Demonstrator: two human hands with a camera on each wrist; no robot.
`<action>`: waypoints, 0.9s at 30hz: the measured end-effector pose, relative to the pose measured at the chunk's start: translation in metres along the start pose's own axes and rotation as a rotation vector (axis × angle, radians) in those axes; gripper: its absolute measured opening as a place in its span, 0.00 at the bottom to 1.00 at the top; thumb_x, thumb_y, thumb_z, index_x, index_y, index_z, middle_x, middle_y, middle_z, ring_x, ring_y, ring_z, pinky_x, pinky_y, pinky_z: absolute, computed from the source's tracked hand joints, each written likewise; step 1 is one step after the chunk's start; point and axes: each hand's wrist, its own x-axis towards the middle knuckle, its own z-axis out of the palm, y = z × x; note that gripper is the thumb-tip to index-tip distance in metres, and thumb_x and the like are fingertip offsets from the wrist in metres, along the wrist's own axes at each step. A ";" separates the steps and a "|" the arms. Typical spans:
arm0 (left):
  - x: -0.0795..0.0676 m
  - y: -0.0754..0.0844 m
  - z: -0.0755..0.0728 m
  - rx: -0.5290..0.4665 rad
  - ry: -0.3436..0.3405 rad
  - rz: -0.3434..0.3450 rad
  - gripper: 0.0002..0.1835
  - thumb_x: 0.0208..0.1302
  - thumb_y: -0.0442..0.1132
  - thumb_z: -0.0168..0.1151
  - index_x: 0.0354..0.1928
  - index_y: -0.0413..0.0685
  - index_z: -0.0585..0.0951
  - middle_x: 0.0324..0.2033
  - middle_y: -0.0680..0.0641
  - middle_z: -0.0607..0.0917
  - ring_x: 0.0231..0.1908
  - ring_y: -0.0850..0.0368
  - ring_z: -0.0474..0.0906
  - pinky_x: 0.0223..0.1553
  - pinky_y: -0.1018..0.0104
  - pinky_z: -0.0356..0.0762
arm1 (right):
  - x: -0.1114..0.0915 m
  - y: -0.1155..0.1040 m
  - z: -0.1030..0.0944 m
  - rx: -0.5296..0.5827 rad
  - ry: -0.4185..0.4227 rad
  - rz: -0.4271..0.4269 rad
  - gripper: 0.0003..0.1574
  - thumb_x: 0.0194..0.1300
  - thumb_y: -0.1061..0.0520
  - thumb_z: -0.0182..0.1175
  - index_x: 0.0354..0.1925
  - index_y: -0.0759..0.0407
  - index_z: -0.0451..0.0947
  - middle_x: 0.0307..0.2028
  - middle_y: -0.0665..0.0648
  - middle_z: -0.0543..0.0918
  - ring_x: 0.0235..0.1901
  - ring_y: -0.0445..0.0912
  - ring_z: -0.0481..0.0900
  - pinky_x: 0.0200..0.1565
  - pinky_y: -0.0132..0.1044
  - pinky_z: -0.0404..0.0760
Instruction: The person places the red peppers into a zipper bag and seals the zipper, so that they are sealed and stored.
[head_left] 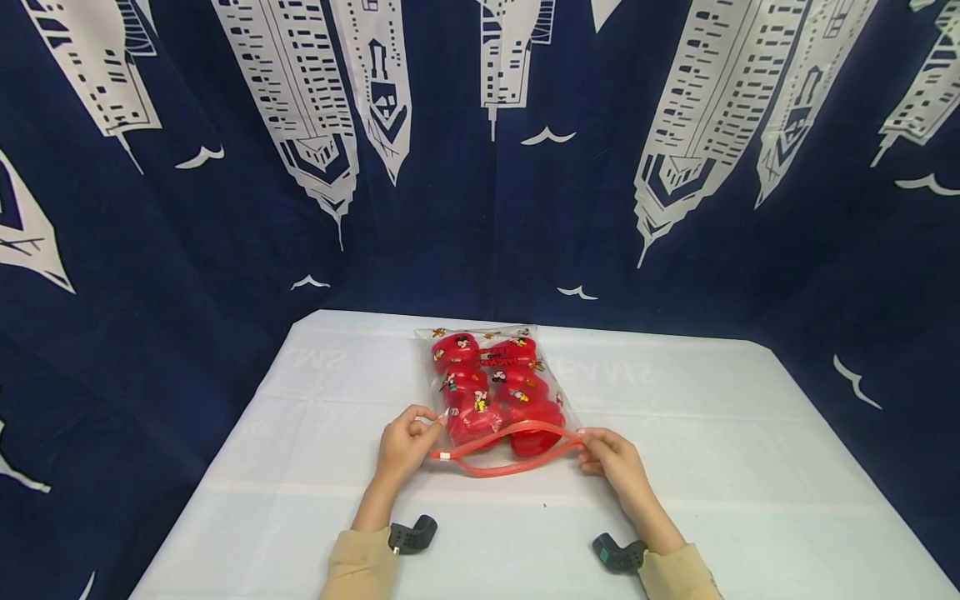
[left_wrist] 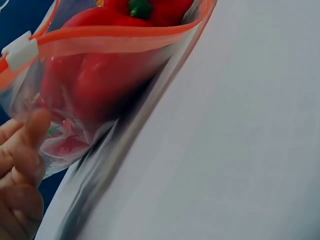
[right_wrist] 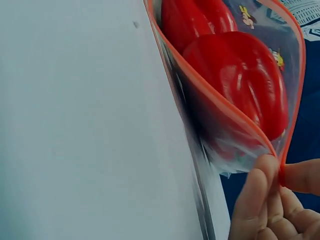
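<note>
A clear zipper bag (head_left: 423,354) with cartoon prints lies on the table, filled with several red bell peppers (head_left: 525,412). Its orange zip rim (head_left: 510,472) faces me and gapes apart in the middle. The white slider (left_wrist: 21,51) sits at the rim's left end. My left hand (head_left: 402,443) pinches the bag's left side, just beyond the slider. At the opposite end, my right hand (head_left: 617,463) pinches the right corner of the rim between thumb and fingers. A green stem (left_wrist: 140,8) shows on one pepper in the left wrist view.
A white cloth covers the table (head_left: 300,500). Behind and beside it hangs a dark blue curtain (head_left: 465,225) printed with white buildings. Each wrist wears a dark strap device, the left one (head_left: 412,535) and the right one (head_left: 618,553).
</note>
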 end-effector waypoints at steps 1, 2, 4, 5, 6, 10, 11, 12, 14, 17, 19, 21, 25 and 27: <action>0.000 0.001 0.000 -0.049 -0.018 -0.005 0.07 0.56 0.38 0.65 0.34 0.45 0.77 0.11 0.54 0.73 0.11 0.66 0.62 0.15 0.72 0.58 | 0.000 -0.001 0.000 0.000 0.003 -0.003 0.17 0.67 0.62 0.53 0.47 0.75 0.73 0.29 0.58 0.81 0.24 0.40 0.78 0.30 0.32 0.81; 0.000 0.001 0.001 -0.097 -0.033 -0.007 0.08 0.56 0.36 0.65 0.36 0.44 0.77 0.12 0.52 0.75 0.12 0.65 0.64 0.15 0.73 0.60 | 0.000 -0.002 0.000 -0.001 0.004 -0.005 0.17 0.67 0.62 0.53 0.48 0.75 0.73 0.29 0.58 0.81 0.24 0.40 0.78 0.30 0.32 0.81; -0.001 0.002 0.001 -0.184 -0.055 0.004 0.10 0.56 0.33 0.66 0.38 0.41 0.76 0.16 0.48 0.79 0.13 0.63 0.68 0.17 0.73 0.63 | 0.001 -0.004 0.001 0.005 0.008 -0.005 0.17 0.67 0.61 0.54 0.48 0.75 0.73 0.30 0.58 0.81 0.25 0.40 0.78 0.31 0.32 0.81; -0.001 0.002 0.002 -0.222 -0.061 0.016 0.10 0.55 0.31 0.65 0.39 0.39 0.76 0.18 0.46 0.80 0.15 0.62 0.70 0.18 0.73 0.65 | 0.001 -0.005 0.001 0.009 0.010 -0.005 0.18 0.67 0.60 0.55 0.48 0.75 0.73 0.30 0.58 0.81 0.25 0.40 0.78 0.31 0.32 0.81; -0.001 0.003 0.002 -0.252 -0.066 0.033 0.10 0.55 0.30 0.65 0.39 0.37 0.76 0.20 0.44 0.81 0.17 0.62 0.72 0.19 0.73 0.67 | 0.002 -0.006 0.002 0.011 0.012 -0.005 0.18 0.67 0.59 0.55 0.48 0.74 0.73 0.30 0.58 0.81 0.25 0.40 0.78 0.32 0.32 0.81; -0.003 0.014 -0.001 -0.349 -0.081 0.105 0.08 0.54 0.23 0.63 0.35 0.29 0.75 0.27 0.36 0.80 0.24 0.64 0.76 0.26 0.73 0.71 | 0.004 -0.010 0.003 0.042 0.031 -0.011 0.18 0.67 0.59 0.56 0.48 0.75 0.72 0.30 0.57 0.81 0.24 0.41 0.79 0.32 0.33 0.81; -0.004 0.018 -0.002 -0.370 -0.089 0.113 0.07 0.54 0.22 0.62 0.35 0.27 0.75 0.29 0.34 0.80 0.25 0.64 0.77 0.27 0.73 0.72 | 0.005 -0.012 0.004 0.048 0.036 -0.015 0.18 0.67 0.60 0.55 0.48 0.75 0.72 0.30 0.57 0.81 0.24 0.41 0.79 0.32 0.33 0.81; -0.005 0.022 -0.004 -0.387 -0.098 0.117 0.08 0.54 0.22 0.62 0.35 0.25 0.75 0.30 0.32 0.80 0.26 0.64 0.77 0.28 0.73 0.73 | 0.006 -0.013 0.004 0.055 0.042 -0.019 0.18 0.67 0.60 0.55 0.48 0.75 0.72 0.30 0.58 0.81 0.24 0.40 0.79 0.32 0.32 0.81; -0.007 0.031 -0.006 -0.412 -0.116 0.115 0.09 0.54 0.21 0.61 0.37 0.23 0.74 0.32 0.29 0.79 0.28 0.64 0.78 0.30 0.73 0.74 | 0.008 -0.016 0.006 0.070 0.054 -0.025 0.18 0.67 0.60 0.54 0.48 0.75 0.72 0.30 0.58 0.81 0.25 0.40 0.79 0.32 0.32 0.81; -0.007 0.037 -0.007 -0.432 -0.121 0.113 0.10 0.56 0.22 0.60 0.40 0.21 0.74 0.35 0.26 0.79 0.31 0.63 0.80 0.33 0.73 0.76 | 0.012 -0.020 0.008 0.082 0.071 -0.025 0.19 0.69 0.60 0.53 0.50 0.75 0.71 0.30 0.57 0.82 0.26 0.39 0.79 0.33 0.30 0.80; -0.007 0.038 -0.006 -0.444 -0.107 0.120 0.11 0.57 0.22 0.59 0.41 0.20 0.74 0.36 0.25 0.79 0.32 0.63 0.80 0.35 0.73 0.77 | 0.014 -0.023 0.010 0.097 0.082 -0.021 0.19 0.69 0.59 0.52 0.51 0.74 0.71 0.31 0.55 0.82 0.26 0.38 0.79 0.33 0.30 0.80; -0.006 0.037 -0.004 -0.466 -0.085 0.127 0.11 0.58 0.22 0.59 0.43 0.20 0.74 0.38 0.25 0.79 0.34 0.63 0.80 0.36 0.73 0.76 | 0.016 -0.026 0.011 0.116 0.090 -0.015 0.19 0.69 0.59 0.52 0.51 0.73 0.71 0.32 0.55 0.82 0.27 0.38 0.79 0.33 0.29 0.80; -0.001 0.028 0.002 -0.524 -0.036 0.101 0.14 0.58 0.21 0.59 0.46 0.22 0.73 0.42 0.27 0.78 0.34 0.63 0.80 0.37 0.74 0.76 | 0.019 -0.031 0.013 0.155 0.099 -0.008 0.20 0.70 0.57 0.52 0.52 0.73 0.71 0.34 0.55 0.82 0.28 0.39 0.79 0.34 0.29 0.80; 0.001 0.023 0.004 -0.546 -0.014 0.087 0.16 0.57 0.20 0.59 0.48 0.22 0.72 0.43 0.28 0.77 0.33 0.64 0.80 0.37 0.74 0.76 | 0.020 -0.032 0.014 0.171 0.103 -0.005 0.20 0.70 0.57 0.52 0.52 0.72 0.71 0.35 0.55 0.82 0.28 0.40 0.79 0.35 0.29 0.80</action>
